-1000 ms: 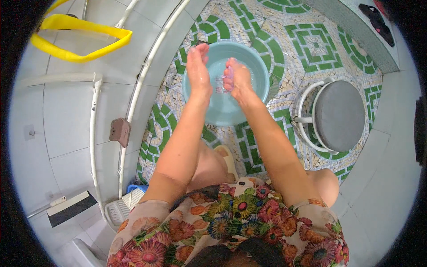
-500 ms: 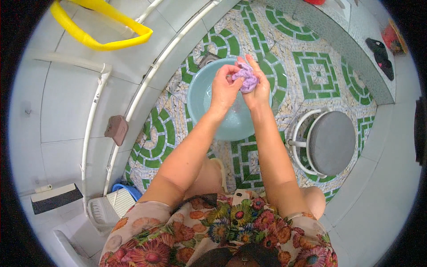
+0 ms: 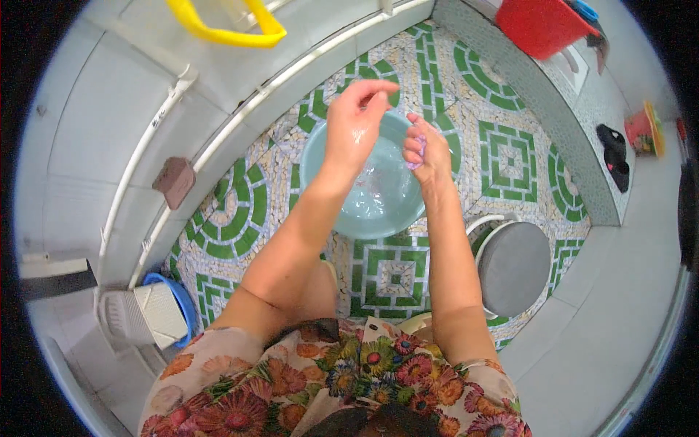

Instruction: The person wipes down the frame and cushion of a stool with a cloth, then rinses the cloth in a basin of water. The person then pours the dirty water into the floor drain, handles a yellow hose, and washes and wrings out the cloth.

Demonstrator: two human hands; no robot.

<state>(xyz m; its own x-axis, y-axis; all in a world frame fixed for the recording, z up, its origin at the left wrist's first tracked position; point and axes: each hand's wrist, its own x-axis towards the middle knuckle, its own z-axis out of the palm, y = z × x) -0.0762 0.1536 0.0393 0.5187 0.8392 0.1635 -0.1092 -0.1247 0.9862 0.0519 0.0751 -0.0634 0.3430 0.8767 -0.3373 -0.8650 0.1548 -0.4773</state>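
My right hand (image 3: 431, 149) is closed round a lilac knitted piece (image 3: 414, 164), squeezing it over the right rim of a pale teal plastic basin (image 3: 312, 173). Only small bits of the lilac yarn show between and below the fingers. My left hand (image 3: 353, 124) is raised above the basin's far left side, wet and shiny, its fingers loosely bent and the thumb a little apart. Nothing shows in it. Clear water (image 3: 378, 186) lies in the basin, which stands on the floor.
A round grey-topped stool (image 3: 515, 269) stands at the right. White pipes (image 3: 211, 149) run along the left wall, with a brown soap dish (image 3: 175, 182) beside them. A yellow loop (image 3: 233, 33) hangs far left. A ledge carries a red tub (image 3: 542, 29) and black slippers (image 3: 614, 156).
My left hand has come off the lilac knitted piece and moved left. My right hand has closed into a fist round it and lowered slightly. The view has shifted.
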